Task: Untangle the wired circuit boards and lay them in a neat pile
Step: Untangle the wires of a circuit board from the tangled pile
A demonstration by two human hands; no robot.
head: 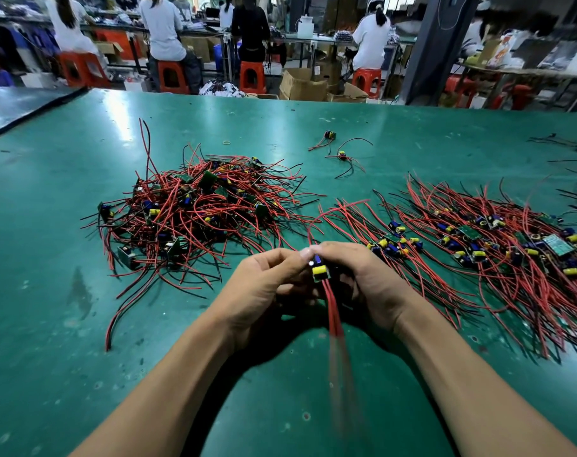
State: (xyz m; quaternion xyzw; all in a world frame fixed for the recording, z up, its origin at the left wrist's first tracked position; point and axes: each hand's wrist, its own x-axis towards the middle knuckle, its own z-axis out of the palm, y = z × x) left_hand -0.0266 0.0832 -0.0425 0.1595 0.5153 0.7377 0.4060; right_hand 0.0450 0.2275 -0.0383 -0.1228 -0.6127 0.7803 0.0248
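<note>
**One board freed, laying it down comes next**

Head view: left hand (pixel 264 282) & right hand (pixel 363 278) both pinch small green circuit board w/ yellow cap (pixel 320 269), red leads (pixel 332 308) hanging. Tangled red-wire heap (pixel 194 209) sits left, combed row of boards (pixel 478 245) right. Next move, prob: align leads, lay board on row

You're in an electronics factory: workers (pixel 163 28) on orange stools (pixel 170 77), cardboard boxes (pixel 302 84), green mat (pixel 280 127) heaped with wired circuit boards (pixel 194 206).
</note>
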